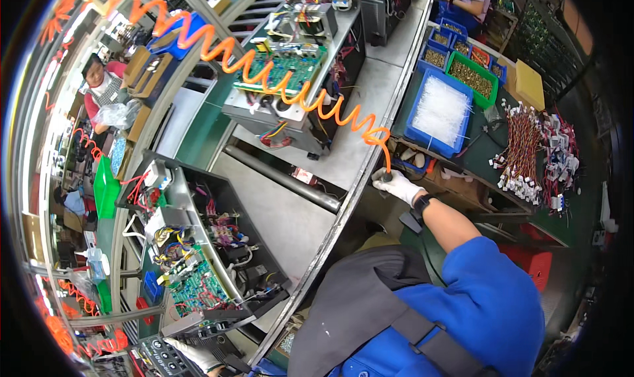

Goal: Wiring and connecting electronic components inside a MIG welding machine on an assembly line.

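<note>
- An orange coiled hose (290,93) crosses above a metal rail (330,235), ending just right of it, where the gloved right hand (401,187) curls its fingers around the dark end fitting (386,177).
- Left of the rail, the gloved left hand (191,354) is at a black panel (158,358) by an open chassis (264,302); its fingers' state cannot be told.
- Also left of the rail: grey metal plating (281,222) and a second open unit (290,137).
- Right of the rail, a green bench (481,169) bears bins (430,143) and bundled wires (522,146).
- Far left of the rail, a person in a checked apron (105,92).
</note>
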